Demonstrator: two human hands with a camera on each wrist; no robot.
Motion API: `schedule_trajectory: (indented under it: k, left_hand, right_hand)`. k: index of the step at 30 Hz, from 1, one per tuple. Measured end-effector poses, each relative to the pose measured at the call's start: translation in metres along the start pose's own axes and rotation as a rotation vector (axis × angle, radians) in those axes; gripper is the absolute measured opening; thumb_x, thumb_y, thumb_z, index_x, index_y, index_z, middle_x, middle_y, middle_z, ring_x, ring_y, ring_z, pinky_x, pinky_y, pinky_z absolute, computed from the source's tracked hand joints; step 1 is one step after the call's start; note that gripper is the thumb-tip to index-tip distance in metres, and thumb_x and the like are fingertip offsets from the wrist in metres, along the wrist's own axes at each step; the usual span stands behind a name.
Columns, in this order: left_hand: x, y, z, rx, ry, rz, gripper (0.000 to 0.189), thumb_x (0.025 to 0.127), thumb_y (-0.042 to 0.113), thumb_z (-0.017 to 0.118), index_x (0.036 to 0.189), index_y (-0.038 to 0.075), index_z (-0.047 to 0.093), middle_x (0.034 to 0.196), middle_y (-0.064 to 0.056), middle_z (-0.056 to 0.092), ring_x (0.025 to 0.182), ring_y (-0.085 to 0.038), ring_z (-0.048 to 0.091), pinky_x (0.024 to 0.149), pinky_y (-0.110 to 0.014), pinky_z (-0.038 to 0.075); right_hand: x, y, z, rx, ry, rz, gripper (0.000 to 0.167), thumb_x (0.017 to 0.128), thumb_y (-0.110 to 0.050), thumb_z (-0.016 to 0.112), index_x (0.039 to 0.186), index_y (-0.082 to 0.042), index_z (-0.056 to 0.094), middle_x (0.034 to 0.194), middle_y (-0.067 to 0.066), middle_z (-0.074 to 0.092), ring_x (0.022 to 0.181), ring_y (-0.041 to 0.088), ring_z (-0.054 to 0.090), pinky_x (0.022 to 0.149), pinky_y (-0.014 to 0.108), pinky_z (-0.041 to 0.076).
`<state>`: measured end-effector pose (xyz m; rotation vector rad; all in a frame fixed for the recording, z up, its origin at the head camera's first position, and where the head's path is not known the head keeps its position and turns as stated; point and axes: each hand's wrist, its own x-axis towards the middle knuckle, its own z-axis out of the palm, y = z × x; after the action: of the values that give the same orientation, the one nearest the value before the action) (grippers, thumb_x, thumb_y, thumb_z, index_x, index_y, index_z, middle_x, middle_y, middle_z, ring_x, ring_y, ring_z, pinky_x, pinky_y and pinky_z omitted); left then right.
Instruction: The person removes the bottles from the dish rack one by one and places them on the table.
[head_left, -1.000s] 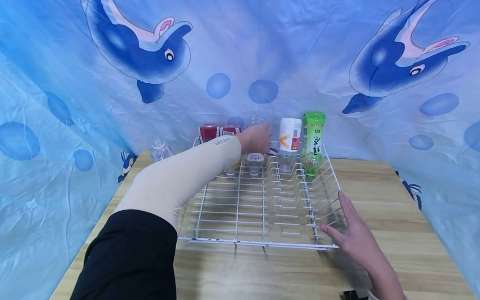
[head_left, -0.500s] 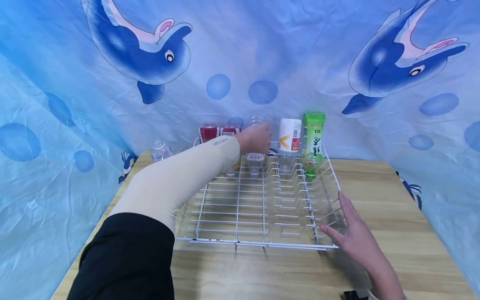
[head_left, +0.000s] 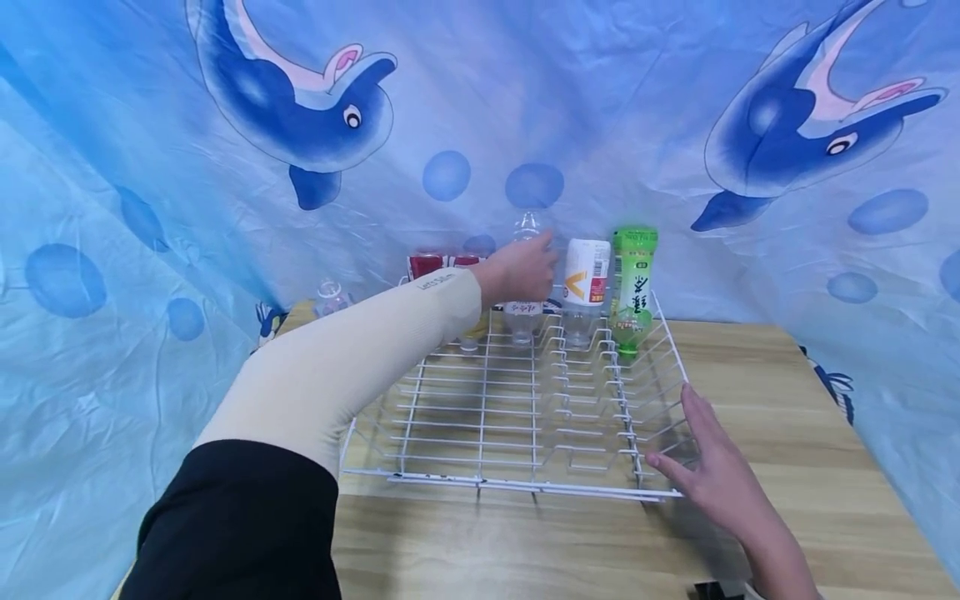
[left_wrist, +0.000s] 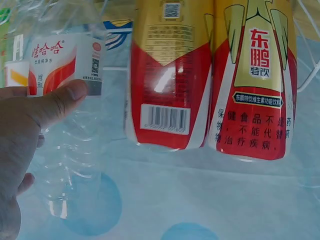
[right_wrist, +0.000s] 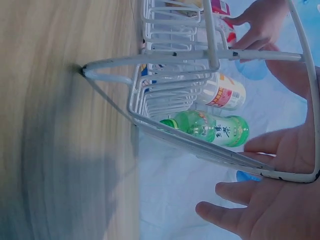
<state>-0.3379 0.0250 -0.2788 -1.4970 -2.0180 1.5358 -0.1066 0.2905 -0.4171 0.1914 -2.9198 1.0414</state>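
The clear bottle (head_left: 523, 310) stands neck-down at the back of the rack (head_left: 540, 486), gripped by the left hand (head_left: 521, 271); red bottles (left_wrist: 255, 100) back left, white bottle (head_left: 587, 279), green bottle (head_left: 633, 279) back right. The right hand (head_left: 723, 475), fingers spread, touches its right side.

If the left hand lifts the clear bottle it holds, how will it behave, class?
The clear bottle is probably light, since no liquid shows inside. Its ridged wall looks thin and may flex if the left hand squeezes. Its round sides could let it roll if laid down.
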Motion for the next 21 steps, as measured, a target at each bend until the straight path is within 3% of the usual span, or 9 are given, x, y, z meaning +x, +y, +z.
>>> schedule_trajectory:
  k: [5, 14, 21]
  left_hand:
    - [-0.009, -0.004, -0.009, 0.015, 0.015, -0.018, 0.03, 0.093, 0.016, 0.071, 0.122, 0.021, 0.07, 0.124, -0.002, 0.068, 0.122, -0.029, 0.054, 0.113, -0.06, 0.028]
    - [-0.03, -0.015, -0.022, 0.017, 0.092, -0.066, 0.042, 0.09, 0.015, 0.075, 0.13, 0.019, 0.065, 0.136, -0.007, 0.062, 0.132, -0.034, 0.048, 0.116, -0.063, 0.023]
    - [-0.048, -0.012, -0.027, -0.068, 0.163, -0.106, 0.043, 0.093, 0.015, 0.071, 0.136, 0.016, 0.062, 0.14, -0.006, 0.059, 0.134, -0.035, 0.045, 0.115, -0.063, 0.025]
  right_hand:
    - [-0.001, 0.002, 0.001, -0.013, 0.002, -0.048, 0.105, 0.092, -0.037, 0.074, 0.161, -0.002, 0.002, 0.167, 0.018, -0.003, 0.151, 0.043, -0.008, 0.118, 0.063, -0.001]
    - [0.001, 0.0, -0.003, -0.015, 0.017, -0.052, 0.107, 0.091, -0.038, 0.075, 0.161, -0.001, 0.002, 0.167, 0.018, -0.004, 0.151, 0.044, -0.009, 0.114, 0.07, 0.004]
    - [-0.002, 0.0, 0.0, 0.002, 0.002, -0.033, 0.108, 0.091, -0.04, 0.075, 0.161, -0.002, 0.002, 0.167, 0.019, -0.002, 0.151, 0.044, -0.009, 0.115, 0.069, 0.003]
